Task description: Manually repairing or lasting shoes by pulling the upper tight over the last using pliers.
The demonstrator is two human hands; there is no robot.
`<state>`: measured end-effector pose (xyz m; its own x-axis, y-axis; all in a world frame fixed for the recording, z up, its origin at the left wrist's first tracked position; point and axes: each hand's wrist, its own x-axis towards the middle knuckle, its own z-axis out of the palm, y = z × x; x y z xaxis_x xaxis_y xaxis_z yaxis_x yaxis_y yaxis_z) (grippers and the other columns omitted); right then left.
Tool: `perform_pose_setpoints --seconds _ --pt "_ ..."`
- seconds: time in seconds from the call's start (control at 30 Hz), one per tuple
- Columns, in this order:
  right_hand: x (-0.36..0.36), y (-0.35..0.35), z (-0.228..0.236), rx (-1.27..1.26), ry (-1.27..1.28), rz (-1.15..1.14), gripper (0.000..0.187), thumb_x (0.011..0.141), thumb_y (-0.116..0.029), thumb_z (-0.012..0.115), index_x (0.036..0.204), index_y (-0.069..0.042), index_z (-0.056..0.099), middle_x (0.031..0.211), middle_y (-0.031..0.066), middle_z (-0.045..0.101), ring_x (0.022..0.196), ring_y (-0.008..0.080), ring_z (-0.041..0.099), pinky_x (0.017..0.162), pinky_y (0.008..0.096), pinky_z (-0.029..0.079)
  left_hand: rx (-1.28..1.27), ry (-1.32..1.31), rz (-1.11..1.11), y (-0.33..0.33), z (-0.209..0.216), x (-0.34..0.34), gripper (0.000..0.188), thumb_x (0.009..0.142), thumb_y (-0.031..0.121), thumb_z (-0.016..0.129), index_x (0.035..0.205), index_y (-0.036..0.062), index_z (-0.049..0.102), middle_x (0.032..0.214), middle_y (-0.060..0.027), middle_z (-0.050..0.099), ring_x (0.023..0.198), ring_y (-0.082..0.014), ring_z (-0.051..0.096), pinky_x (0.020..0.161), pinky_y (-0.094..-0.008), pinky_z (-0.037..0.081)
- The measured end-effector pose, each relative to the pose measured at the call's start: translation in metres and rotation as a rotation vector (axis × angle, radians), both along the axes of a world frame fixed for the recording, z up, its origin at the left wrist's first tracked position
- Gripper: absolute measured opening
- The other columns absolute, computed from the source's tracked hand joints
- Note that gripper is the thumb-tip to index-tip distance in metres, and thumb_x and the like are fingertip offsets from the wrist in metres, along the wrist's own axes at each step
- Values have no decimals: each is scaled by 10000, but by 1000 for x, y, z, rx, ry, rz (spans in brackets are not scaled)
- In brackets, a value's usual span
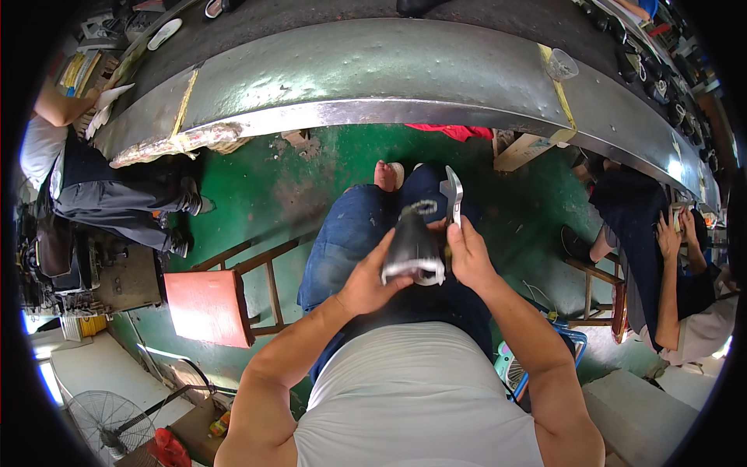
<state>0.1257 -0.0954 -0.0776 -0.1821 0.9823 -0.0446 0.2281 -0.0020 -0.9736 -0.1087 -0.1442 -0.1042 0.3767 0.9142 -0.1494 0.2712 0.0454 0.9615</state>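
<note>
Above my lap, my left hand (369, 282) is closed round the side of a black shoe upper (412, 243). Its pale, ragged edge faces me, and a grey looped cord or trim shows at its far end. The upper is a little blurred. Close beside it on the right, my right hand (469, 253) is closed on a silver pincer-like hand tool (454, 196). The tool points up and away from me, and its lower part is hidden in my fingers. My right fingertips are near the upper's right side; whether they touch it I cannot tell.
A metal-edged workbench (373, 74) curves across the far side, with a clear cup (562, 64) on its rim. On my left stands a red-topped stool (206, 306), and a fan (111, 420) is behind it. Co-workers sit at left, by dark trousers (117, 204), and at right, hands raised (677, 229).
</note>
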Motion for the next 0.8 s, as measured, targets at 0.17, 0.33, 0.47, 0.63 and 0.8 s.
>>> perform_pose_setpoints --seconds 0.17,0.33,0.47,0.63,0.8 --pt "9 -15 -21 -474 215 -28 527 985 -465 588 1153 31 528 961 95 632 862 156 653 666 312 584 263 174 195 46 8 8 572 975 341 641 1396 -18 495 1182 -201 659 1114 -292 632 981 -362 486" --pt "4 -26 -36 -613 19 -88 559 814 -285 822 1164 51 545 1016 130 648 860 191 672 652 330 614 -362 207 51 60 4 16 325 1011 248 519 1085 -32 665 1054 -154 677 955 -165 625 809 -365 494" --pt "13 -28 -37 -609 -38 -24 474 797 -176 802 1124 55 548 977 130 657 809 196 675 629 329 591 -540 -316 -12 51 7 16 316 920 25 541 1218 -27 628 1059 -34 675 969 -109 623 896 -271 496" --pt "39 -28 -17 -731 28 49 365 863 -118 712 1166 -13 537 970 81 636 765 152 632 637 309 537 -653 -446 -94 52 19 16 608 850 -25 575 1447 -3 463 1314 -73 589 1210 -149 553 1068 -301 414" --pt "74 -44 32 -590 -261 259 368 948 -186 629 1242 22 554 978 114 677 748 198 653 706 345 528 -288 -123 1 13 -18 19 874 857 136 695 1577 7 216 1499 -194 451 1390 -262 443 1159 -346 329"
